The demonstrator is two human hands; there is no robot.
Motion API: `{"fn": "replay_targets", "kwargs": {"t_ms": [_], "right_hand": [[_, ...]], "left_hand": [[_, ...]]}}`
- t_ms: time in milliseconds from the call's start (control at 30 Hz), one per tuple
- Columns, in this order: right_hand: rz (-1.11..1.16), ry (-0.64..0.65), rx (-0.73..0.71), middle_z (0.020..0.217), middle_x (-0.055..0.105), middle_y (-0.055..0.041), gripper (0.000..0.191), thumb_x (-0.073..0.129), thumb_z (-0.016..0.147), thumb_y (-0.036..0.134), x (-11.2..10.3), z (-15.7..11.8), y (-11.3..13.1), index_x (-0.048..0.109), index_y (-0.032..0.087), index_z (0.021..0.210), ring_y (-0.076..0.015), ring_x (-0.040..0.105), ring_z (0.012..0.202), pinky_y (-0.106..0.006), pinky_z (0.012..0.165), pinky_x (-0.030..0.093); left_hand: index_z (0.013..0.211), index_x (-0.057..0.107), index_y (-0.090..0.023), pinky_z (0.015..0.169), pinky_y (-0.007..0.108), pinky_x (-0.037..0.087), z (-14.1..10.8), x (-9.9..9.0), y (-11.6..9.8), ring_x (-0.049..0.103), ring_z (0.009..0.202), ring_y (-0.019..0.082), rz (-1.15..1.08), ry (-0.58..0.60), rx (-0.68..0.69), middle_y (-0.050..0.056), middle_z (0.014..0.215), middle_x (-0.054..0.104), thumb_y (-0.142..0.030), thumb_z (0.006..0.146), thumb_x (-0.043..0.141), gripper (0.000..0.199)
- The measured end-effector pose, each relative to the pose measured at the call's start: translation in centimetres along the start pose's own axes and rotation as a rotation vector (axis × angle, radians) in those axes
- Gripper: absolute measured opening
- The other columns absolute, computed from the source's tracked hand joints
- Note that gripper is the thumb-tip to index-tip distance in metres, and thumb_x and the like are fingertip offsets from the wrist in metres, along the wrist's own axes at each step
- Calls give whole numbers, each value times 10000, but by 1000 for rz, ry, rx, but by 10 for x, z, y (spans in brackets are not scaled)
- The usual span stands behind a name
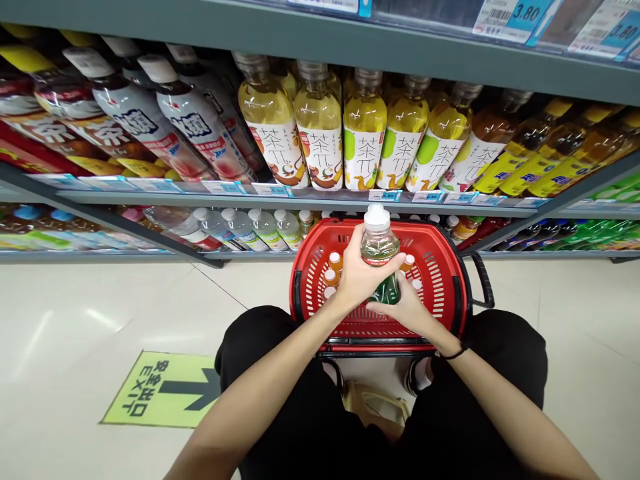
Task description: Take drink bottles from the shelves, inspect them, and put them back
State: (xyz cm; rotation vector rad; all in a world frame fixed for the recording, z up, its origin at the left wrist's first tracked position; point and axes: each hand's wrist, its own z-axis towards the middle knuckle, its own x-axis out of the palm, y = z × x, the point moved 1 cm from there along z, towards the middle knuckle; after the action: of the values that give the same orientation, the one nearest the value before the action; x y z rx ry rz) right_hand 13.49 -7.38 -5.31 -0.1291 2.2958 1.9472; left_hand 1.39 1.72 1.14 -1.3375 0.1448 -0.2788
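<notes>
A clear drink bottle with a white cap stands nearly upright above the red shopping basket. My left hand wraps round its upper part, thumb across the front. Lower down, my right hand grips the same bottle near its base, where dark green shows. The hands cover much of the label. Inside the basket, orange bottles with white caps stand on both sides of the held one, partly hidden by my hands. A black handle sticks out at the basket's right.
Ahead, a grey shelf bears several rows of tea bottles with price tags. More bottles fill the lower shelf behind the basket. My knees flank the basket. A yellow-green exit sign lies on the floor at the left.
</notes>
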Motion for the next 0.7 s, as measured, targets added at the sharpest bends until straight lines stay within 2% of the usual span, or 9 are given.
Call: {"fn": "replay_targets", "kwargs": {"t_ms": [100, 200, 300, 367, 500, 567, 633, 700], "right_hand": [[63, 5, 57, 1202, 719, -98, 693, 913, 714, 403, -4, -2, -1, 598, 194, 1295, -303, 687, 1110, -500, 1028, 547], [191, 198, 93, 1069, 749, -69, 600, 912, 714, 403, -11, -9, 4, 646, 194, 1209, -272, 722, 952, -460, 906, 600], [258, 390, 145, 1070, 747, -64, 605, 926, 708, 416, -13, -15, 9, 645, 191, 1194, -268, 724, 978, -449, 921, 600], [243, 369, 157, 1095, 740, -73, 656, 936, 694, 435, -10, -14, 10, 624, 188, 1215, -275, 717, 1006, -450, 928, 601], [83, 99, 50, 1248, 703, -116, 809, 938, 698, 428, -1, -5, 2, 539, 189, 1360, -304, 683, 1137, -483, 1014, 568], [2, 21, 0, 1319, 682, -128, 826, 933, 708, 403, 3, 0, -4, 524, 191, 1394, -314, 657, 1212, -507, 1082, 526], [1, 20, -19, 1317, 691, -127, 787, 919, 716, 365, 7, 2, -10, 545, 186, 1384, -313, 665, 1204, -512, 1085, 525], [64, 56, -20, 1270, 713, -119, 710, 887, 737, 318, 10, 1, -13, 573, 179, 1358, -299, 691, 1149, -494, 1048, 556]], "left_hand": [[1171, 633, -203, 874, 326, 566, 2, -3, 1, 690, 947, 200, -83, 114, -59, 55, 1072, 722, -320, 664, 945, 607], [1200, 633, -193, 859, 340, 582, 4, -5, 0, 715, 950, 219, -312, 302, -164, 80, 1084, 738, -385, 666, 942, 645], [1208, 604, -182, 810, 363, 595, 3, -4, -2, 732, 890, 232, -466, 384, -263, 98, 1057, 748, -438, 654, 943, 698], [1182, 607, -170, 810, 357, 590, 1, -2, -1, 725, 873, 222, -408, 332, -244, 95, 1026, 746, -410, 641, 952, 685], [1090, 612, -183, 815, 322, 566, -2, 1, 2, 691, 869, 186, -97, 56, -52, 54, 998, 724, -329, 637, 955, 586], [1077, 604, -197, 799, 315, 560, -5, 2, 4, 682, 852, 173, 28, -36, 1, 33, 980, 713, -327, 692, 921, 515], [1068, 600, -205, 763, 305, 550, -8, 4, 5, 677, 818, 163, 133, -60, 6, 14, 947, 706, -333, 733, 890, 462], [1048, 600, -208, 730, 295, 537, -11, 5, 3, 667, 773, 153, 222, -34, 16, -4, 903, 700, -330, 719, 895, 458]]}}
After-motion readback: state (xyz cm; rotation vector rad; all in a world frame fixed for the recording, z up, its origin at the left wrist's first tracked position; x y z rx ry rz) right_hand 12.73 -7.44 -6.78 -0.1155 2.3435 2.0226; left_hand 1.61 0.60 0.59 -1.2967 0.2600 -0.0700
